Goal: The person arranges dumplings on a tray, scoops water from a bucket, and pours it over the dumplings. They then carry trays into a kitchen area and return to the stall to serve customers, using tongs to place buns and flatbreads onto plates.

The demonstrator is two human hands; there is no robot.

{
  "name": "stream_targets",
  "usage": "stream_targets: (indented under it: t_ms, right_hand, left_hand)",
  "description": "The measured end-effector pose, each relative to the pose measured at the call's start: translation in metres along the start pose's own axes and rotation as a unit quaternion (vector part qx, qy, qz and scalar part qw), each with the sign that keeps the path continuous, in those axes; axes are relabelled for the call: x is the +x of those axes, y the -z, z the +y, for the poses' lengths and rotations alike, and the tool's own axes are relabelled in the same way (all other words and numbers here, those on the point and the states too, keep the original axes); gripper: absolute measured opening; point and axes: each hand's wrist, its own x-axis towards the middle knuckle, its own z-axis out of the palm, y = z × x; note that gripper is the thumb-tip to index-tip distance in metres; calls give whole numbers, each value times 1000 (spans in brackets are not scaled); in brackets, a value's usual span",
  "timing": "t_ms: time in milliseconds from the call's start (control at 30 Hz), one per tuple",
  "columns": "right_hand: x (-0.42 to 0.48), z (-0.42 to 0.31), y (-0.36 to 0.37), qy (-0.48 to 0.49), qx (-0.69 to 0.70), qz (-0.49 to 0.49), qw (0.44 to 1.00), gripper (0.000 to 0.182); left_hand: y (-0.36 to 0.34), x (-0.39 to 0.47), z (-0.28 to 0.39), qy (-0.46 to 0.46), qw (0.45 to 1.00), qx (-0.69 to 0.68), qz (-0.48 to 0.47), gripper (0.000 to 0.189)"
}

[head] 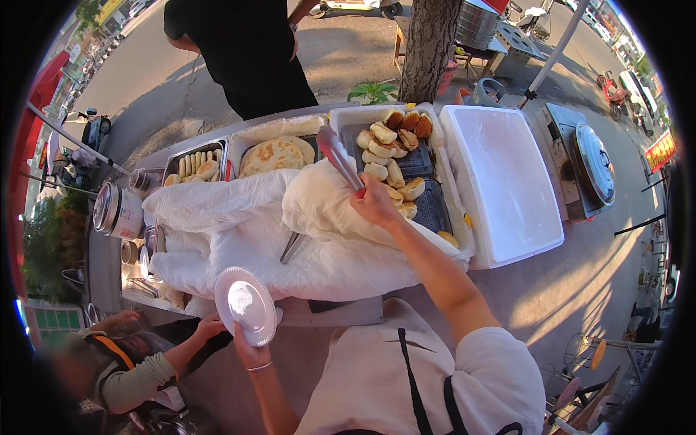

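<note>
My left hand [250,348] holds a white round plate [244,304] by its lower edge, in front of the stall's near side. In my right hand [379,200] are metal tongs with red parts [341,163], over a bunched white cloth [321,206]. Just beyond the tongs, browned buns [383,149] fill part of a white foam box [457,217] with black perforated trays [429,204]. Large flatbreads [274,156] lie in another foam box, left of the tongs. A second metal utensil [292,248] sticks out from under the cloth.
A foam lid [503,185] lies right of the box, beside a lidded round pan [594,163]. At left are a metal tray of small breads [198,166] and a lidded pot [117,212]. One person [239,49] stands across the stall; another [136,375] is close at left.
</note>
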Motion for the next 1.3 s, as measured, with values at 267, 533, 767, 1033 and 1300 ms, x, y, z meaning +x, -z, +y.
stream_targets:
  t_ms: [267,533,767,1033,1300]
  right_hand:
    - [-52,22,-82,-224,303,-249,892,26]
    - [-3,82,113,-127,202,-302,923,46]
    - [29,146,268,71,-124,-115,983,63]
    - [-7,121,174,107,-283,-238,923,71]
    - [-7,109,154,21,-371,-262,890,68]
  left_hand:
    - [-116,21,-79,96,975,-149,-131,39]
    - [-169,13,-156,28,983,-179,-15,38]
    - [-119,-16,-62,-199,978,-56,-21,43]
    - [-170,-14,-139,-132,977,63,153,46]
    - [-180,-4,-209,-18,994,61,94,43]
